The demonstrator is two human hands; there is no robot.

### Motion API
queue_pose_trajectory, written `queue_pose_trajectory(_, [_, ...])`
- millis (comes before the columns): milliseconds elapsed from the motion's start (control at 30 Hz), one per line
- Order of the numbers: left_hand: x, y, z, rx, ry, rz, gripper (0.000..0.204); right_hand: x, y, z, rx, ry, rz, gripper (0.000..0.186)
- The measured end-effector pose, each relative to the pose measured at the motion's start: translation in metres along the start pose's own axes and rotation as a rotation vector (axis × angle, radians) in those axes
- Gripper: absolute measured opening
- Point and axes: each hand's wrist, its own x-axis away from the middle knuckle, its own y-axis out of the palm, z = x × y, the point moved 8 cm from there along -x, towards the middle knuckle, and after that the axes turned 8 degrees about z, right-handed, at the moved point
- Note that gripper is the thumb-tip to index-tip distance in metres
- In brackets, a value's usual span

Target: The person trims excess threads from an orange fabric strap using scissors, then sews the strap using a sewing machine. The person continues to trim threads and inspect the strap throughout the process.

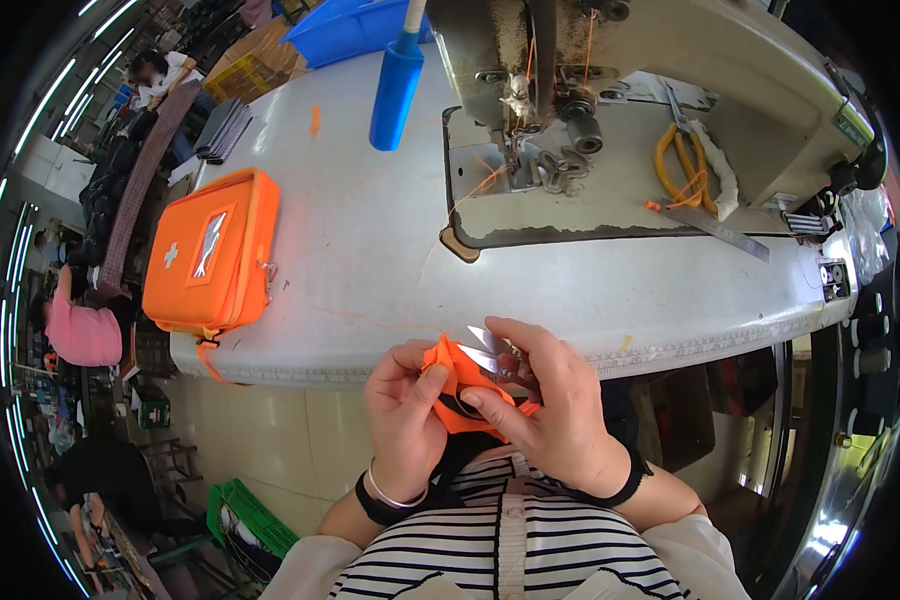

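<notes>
Left hand (406, 410) grips orange cloth (457, 376); right hand (567, 412) — parted scissors (484, 359).

Matt cloth (462, 372) & metal snips (482, 358) (v. shiny), plus tabletop (350, 240) w/ smooth semi-gloss finish

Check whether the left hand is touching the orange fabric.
Touching: the head view shows the left hand pinching the orange fabric, thumb on top.
</notes>
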Motion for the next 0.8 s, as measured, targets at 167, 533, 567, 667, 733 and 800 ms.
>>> queue_pose_trajectory(167, [0.001, 0.005, 0.005, -0.049, 0.033, -0.022, 0.009, 0.009, -0.005, -0.013, 0.356, -0.407, 0.139, 0.039])
queue_pose_trajectory(533, [-0.001, -0.004, 0.001, -0.114, 0.065, -0.012, 0.011, 0.009, -0.005, -0.017, 0.457, -0.462, 0.150, 0.035])
queue_pose_trajectory(567, [-0.001, -0.004, 0.000, -0.116, 0.065, -0.010, 0.012, 0.009, -0.005, -0.017, 0.455, -0.462, 0.154, 0.035])
queue_pose_trajectory(667, [-0.002, -0.005, 0.000, -0.125, 0.070, -0.008, 0.012, 0.009, -0.005, -0.016, 0.449, -0.421, 0.131, 0.039])
queue_pose_trajectory(733, [-0.002, -0.005, 0.000, -0.131, 0.079, -0.011, 0.012, 0.011, -0.003, -0.015, 0.476, -0.460, 0.163, 0.039])
queue_pose_trajectory(800, [-0.002, -0.004, 0.001, -0.142, 0.078, -0.005, 0.011, 0.013, -0.002, -0.016, 0.506, -0.496, 0.181, 0.040])
